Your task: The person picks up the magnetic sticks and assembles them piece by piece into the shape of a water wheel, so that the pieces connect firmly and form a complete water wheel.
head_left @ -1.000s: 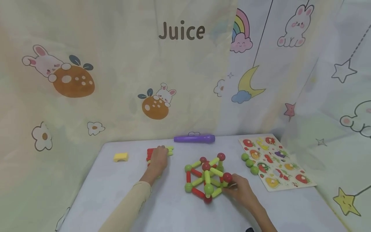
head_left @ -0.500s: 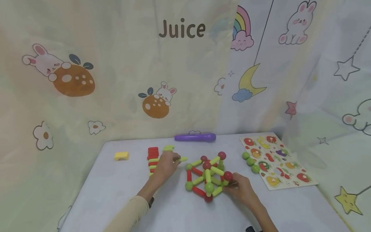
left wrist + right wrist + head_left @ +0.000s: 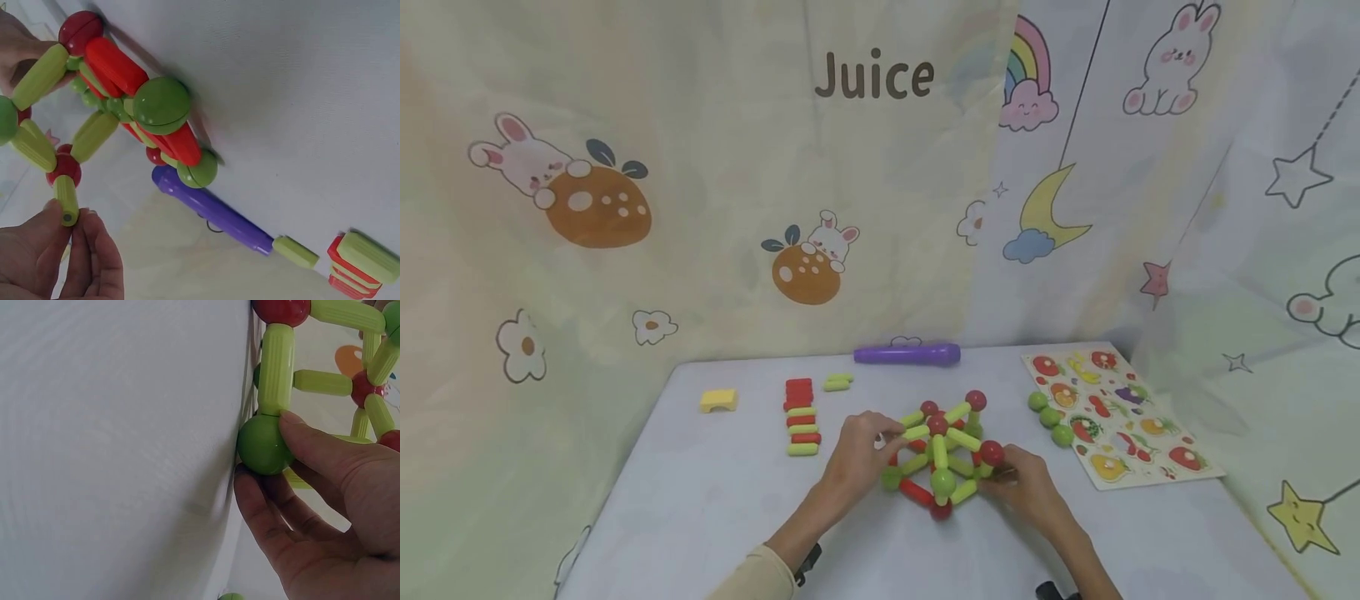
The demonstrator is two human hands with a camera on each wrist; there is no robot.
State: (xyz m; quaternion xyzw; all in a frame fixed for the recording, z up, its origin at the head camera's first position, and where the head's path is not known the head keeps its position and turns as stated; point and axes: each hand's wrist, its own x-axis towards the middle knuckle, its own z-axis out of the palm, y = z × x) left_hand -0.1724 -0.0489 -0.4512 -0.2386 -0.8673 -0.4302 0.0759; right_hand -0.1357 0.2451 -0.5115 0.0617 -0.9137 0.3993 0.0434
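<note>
Two hands on rod-and-ball frame: left hand pinches yellow-green rod at 9 o'clock, seating it next; right hand grasps green ball.

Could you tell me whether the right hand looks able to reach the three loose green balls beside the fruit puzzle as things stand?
Probably yes: the green balls lie on bare table just beyond the right hand, but it grips the rod-and-ball structure.

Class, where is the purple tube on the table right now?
In the head view the purple tube lies at the table's far edge against the curtain, behind the ball-and-rod structure.
</note>
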